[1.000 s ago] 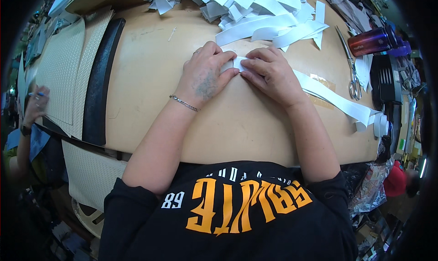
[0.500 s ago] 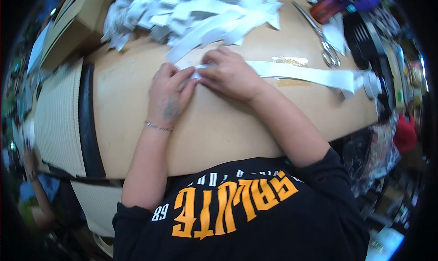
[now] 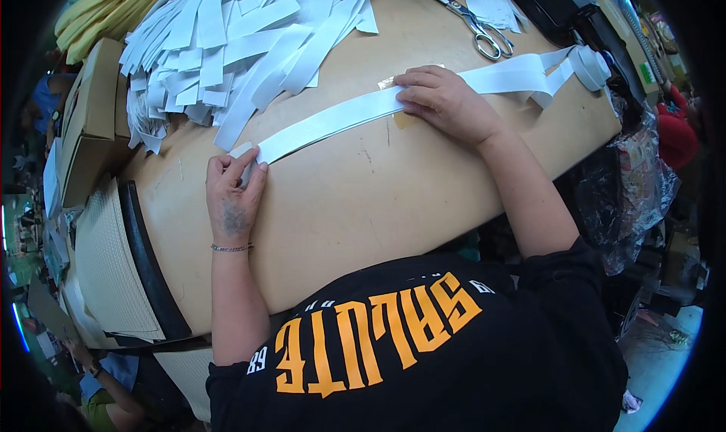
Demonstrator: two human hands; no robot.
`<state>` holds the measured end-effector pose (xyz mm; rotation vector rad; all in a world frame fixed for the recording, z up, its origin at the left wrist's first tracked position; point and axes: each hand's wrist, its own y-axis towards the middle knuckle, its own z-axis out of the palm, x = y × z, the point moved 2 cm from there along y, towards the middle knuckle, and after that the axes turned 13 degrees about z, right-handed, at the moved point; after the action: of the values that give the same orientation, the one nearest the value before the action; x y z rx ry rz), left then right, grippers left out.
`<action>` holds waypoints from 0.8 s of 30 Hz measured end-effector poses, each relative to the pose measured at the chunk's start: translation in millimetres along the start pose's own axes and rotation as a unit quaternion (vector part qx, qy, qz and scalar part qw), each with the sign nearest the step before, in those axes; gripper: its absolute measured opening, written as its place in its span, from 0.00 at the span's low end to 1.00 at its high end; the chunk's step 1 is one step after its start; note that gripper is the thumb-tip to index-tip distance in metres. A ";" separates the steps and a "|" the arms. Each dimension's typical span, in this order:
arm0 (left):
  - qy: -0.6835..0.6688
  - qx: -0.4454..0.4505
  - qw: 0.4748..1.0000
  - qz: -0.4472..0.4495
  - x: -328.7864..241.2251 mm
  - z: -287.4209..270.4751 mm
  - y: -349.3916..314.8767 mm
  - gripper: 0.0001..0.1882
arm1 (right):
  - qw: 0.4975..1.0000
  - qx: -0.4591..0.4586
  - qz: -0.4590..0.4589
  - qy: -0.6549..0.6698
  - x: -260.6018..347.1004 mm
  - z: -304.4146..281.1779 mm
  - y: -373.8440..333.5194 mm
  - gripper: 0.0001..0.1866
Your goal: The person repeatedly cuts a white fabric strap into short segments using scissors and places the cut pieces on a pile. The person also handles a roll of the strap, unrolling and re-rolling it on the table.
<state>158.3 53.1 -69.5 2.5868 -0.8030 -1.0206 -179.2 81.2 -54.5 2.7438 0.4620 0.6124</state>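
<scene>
Both hands have spread apart since the earlier frames, the left hand point(image 3: 233, 198) now pinching the free end of the white elastic band point(image 3: 340, 122) while the right hand point(image 3: 442, 99) lies flat, fingers extended, pressing it onto the tan tabletop point(image 3: 363, 198). Stretched diagonally between them, the band looks smooth, flat and wide, trailing to a roll point(image 3: 590, 63) at the right. If the pinch slackens or the palm slides, I judge it could snap back or skew off the taped mark point(image 3: 401, 118).

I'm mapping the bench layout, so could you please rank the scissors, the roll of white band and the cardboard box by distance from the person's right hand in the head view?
From the right hand:
1. Scissors, just beyond the hand, toward the far edge.
2. Roll of white band, to the right, at the table's edge.
3. Cardboard box, far across on the left side.
</scene>
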 end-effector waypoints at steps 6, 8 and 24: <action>-0.004 0.002 1.000 -0.011 -0.4 0.5 -1.1 0.14 | 0.994 -0.102 0.012 0.029 2.9 4.6 -12.1 0.05; -0.008 0.005 1.000 -0.017 0.3 0.2 -1.5 0.14 | 0.992 -0.113 0.025 0.041 2.2 4.6 -14.5 0.05; 0.061 0.070 0.959 0.269 -101.1 79.1 62.0 0.13 | 0.991 -0.102 0.042 0.071 -1.1 7.3 -15.7 0.07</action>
<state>17.8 58.4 -45.5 2.2935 -1.4778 -0.6523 -180.6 93.5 -66.7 2.5466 0.2982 0.8324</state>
